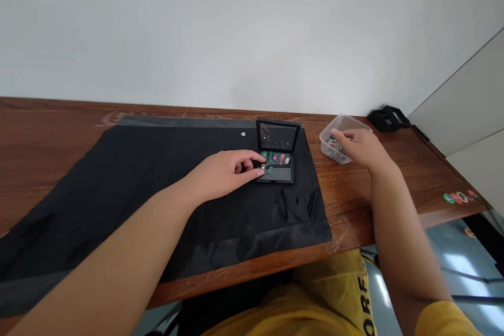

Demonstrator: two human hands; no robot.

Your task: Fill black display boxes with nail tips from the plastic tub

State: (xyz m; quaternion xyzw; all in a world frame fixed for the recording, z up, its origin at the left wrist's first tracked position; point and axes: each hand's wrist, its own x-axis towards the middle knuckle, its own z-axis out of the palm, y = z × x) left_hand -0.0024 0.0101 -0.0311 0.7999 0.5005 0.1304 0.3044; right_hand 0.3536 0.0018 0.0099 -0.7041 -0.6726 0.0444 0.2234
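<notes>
A small black case [274,174] stands on the black mat with its clear-windowed lid raised. Inside, green, pink and pale pieces that look like small gems sit in a row, and another green piece [270,170] lies in front of them. The thumb and forefinger of my left hand [226,172] close on a small pale round piece [263,167] at the case's left side. My right hand [364,148] is over a clear plastic tub [326,134] of small mixed pieces [337,153]. One digit stretches out to the left there; the others are partly hidden, and nothing shows in that hand.
A small white triangular piece [243,134] lies on the black mat [157,157] behind my left hand. At the back right, an open black box [388,118] rests by the wall. Round stickers [457,198] mark the right front edge of the wooden table [350,205].
</notes>
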